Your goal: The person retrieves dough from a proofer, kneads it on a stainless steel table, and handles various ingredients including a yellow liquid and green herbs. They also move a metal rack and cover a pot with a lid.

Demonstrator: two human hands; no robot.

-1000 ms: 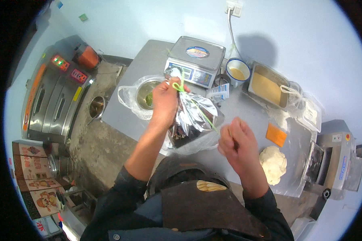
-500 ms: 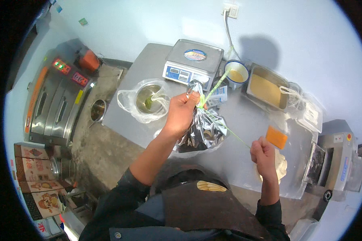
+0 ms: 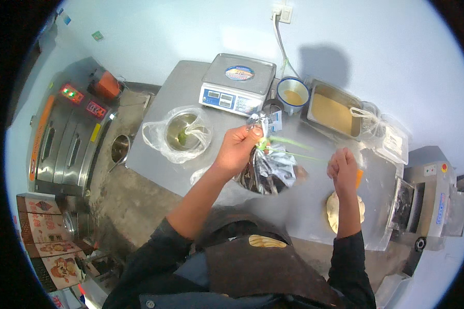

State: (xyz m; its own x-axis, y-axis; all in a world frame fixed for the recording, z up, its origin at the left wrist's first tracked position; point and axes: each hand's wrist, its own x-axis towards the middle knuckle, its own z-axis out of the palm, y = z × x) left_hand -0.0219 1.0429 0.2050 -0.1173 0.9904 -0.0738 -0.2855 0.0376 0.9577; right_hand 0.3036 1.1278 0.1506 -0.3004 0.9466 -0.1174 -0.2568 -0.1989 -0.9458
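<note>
My left hand [image 3: 239, 149] is closed round the gathered neck of a shiny silver foil bag [image 3: 273, 172], whose lower part is blurred. Bright green string [image 3: 263, 144] circles the neck, and two thin strands stretch from it to the right. My right hand [image 3: 343, 167] is closed at the end of the lower strand, which grows faint near the fingers. Under my right wrist lies a pale lump of dough [image 3: 333, 213], partly covered by the forearm. An orange scraper [image 3: 359, 178] shows behind that hand, mostly hidden.
A scale [image 3: 238, 77] stands at the back of the metal table [image 3: 154, 149], with a plastic-lined pot [image 3: 175, 135] left of the bag. Along the wall are an enamel mug [image 3: 293, 98] and a steel tray [image 3: 335, 114] of tan contents. A roller machine [image 3: 428, 195] stands right; an oven [image 3: 62, 144] left.
My right hand has risen, uncovering more of the dough and covering most of the scraper. The upper strand has swung down to the right. The foil bag has shifted slightly right.
</note>
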